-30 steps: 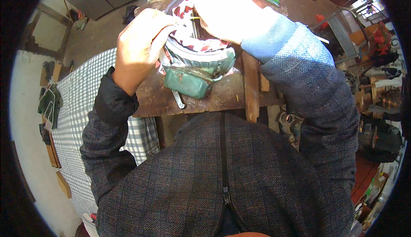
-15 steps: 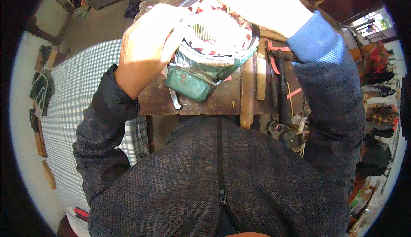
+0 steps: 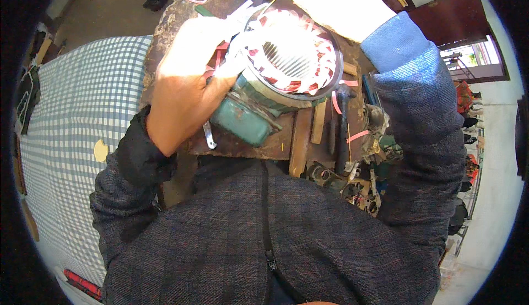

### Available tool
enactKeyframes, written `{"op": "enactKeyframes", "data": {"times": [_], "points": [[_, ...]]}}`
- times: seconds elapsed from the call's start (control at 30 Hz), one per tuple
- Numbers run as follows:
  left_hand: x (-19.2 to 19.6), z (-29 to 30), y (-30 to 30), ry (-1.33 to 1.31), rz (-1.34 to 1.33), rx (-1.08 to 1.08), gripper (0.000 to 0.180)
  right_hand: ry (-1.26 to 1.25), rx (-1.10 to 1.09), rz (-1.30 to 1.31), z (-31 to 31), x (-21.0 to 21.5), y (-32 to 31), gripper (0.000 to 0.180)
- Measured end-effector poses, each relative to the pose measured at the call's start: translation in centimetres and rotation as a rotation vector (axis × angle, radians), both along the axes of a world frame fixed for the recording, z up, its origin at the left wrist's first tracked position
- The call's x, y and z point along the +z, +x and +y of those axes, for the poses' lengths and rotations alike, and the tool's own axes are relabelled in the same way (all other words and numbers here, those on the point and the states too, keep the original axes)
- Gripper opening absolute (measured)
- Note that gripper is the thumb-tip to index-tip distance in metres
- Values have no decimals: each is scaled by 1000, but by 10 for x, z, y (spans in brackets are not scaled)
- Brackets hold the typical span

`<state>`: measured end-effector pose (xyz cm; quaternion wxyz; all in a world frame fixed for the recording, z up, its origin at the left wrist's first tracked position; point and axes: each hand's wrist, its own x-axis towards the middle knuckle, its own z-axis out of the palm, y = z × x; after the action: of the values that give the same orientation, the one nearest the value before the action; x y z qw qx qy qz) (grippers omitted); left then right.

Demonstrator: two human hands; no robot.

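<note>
No text, label, number or sign can be read, either on the desk (image 3: 169,36) or on anything around it

The left arm (image 3: 129,186) and right arm (image 3: 421,134) both bend at the elbow and reach forward. The left hand (image 3: 187,76) angles inward, its thumb (image 3: 222,84) stretched forward, apart from the fingers (image 3: 212,32); the right hand (image 3: 330,1) points leftward, its finger detail washed out by glare.

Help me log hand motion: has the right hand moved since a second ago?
Yes: judged against the green box, the right hand has moved up and rightward, baring more of the white-and-red ring.
</note>
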<state>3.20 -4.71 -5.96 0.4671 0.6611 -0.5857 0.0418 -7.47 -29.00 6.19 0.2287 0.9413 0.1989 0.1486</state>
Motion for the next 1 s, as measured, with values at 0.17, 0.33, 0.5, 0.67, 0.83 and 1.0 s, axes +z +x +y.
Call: {"op": "enactKeyframes", "data": {"times": [0.17,0.33,0.5,0.67,0.83,1.0], "points": [[-1,-18,-6,-66,-98,-35,48,333,21,217,-16,-24,17,20],[-6,-11,-12,79,-14,-75,49,988,-83,503,-30,-22,24,28],[-7,-9,-11,202,-16,-76,51,1044,-33,557,-32,-14,24,23],[-7,-11,-9,171,-17,-106,55,1007,-37,496,-30,-9,23,21],[-13,-13,-10,99,36,-122,58,1113,-94,489,-33,-5,16,28],[-18,-16,-12,38,12,-91,58,1068,157,543,-27,-23,20,35]]}}
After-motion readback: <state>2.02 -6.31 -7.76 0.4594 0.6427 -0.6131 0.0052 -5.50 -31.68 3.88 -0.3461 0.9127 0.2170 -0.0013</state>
